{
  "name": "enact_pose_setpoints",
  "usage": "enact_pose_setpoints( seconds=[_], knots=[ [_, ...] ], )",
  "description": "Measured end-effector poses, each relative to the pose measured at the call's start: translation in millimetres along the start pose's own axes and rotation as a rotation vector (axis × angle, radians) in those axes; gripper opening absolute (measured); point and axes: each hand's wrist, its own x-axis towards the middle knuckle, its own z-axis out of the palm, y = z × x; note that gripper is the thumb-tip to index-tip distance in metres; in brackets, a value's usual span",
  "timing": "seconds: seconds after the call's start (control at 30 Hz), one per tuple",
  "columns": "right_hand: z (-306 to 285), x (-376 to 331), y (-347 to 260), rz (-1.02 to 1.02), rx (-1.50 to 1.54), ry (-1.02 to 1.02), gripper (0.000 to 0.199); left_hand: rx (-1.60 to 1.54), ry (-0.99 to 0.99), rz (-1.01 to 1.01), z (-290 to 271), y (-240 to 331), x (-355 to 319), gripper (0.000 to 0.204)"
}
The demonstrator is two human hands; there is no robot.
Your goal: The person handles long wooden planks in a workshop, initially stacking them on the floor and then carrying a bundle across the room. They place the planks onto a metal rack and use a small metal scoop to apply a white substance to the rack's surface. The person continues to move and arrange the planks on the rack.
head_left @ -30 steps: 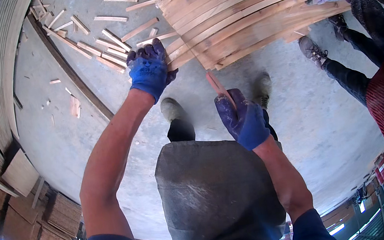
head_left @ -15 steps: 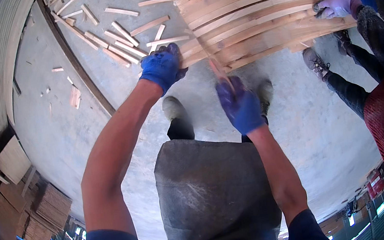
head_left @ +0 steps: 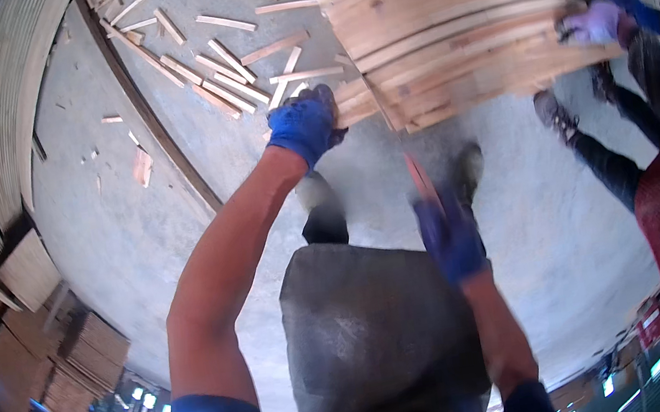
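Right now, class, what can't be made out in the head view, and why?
All in the head view:
Reddish strip: exact kind blurred; lower end hidden by the right hand.
Left hand: palm hidden behind its own back.
Wooden boards: far side cut off by the top edge.

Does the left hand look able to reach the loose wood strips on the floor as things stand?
Probably yes: the nearest loose wood strips lie just beyond the left hand, with nothing visible blocking the way. It seems to grip a board, so would likely need to let go first.
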Motion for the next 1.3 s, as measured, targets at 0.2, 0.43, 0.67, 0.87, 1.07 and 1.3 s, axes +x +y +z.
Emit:
enact_pose_setpoints(
  seconds=[0.2,0.43,0.67,0.87,1.07,1.3],
  knots=[
    [-17,-14,-3,-0.014,-0.016,0.030,0.020,0.027,0.053,0.067,-2,0,2,0.065],
    [-7,-20,16,-0.043,0.010,0.056,0.018,-0.063,0.046,0.086,-3,-6,2,0.059],
    [7,25,9,-0.127,-0.154,0.011,0.017,-0.049,0.073,0.108,-23,-1,4,0.056],
    [-11,-50,-7,-0.085,-0.032,0.149,0.012,-0.134,0.045,0.066,-1,-13,8,0.057],
    [24,43,20,-0.346,-0.164,0.255,0.017,-0.093,0.075,0.162,-4,-5,7,0.060],
    [-12,-71,48,0.203,0.381,-0.024,0.023,-0.074,0.188,0.139,2,-11,-1,0.057]
  ],
)
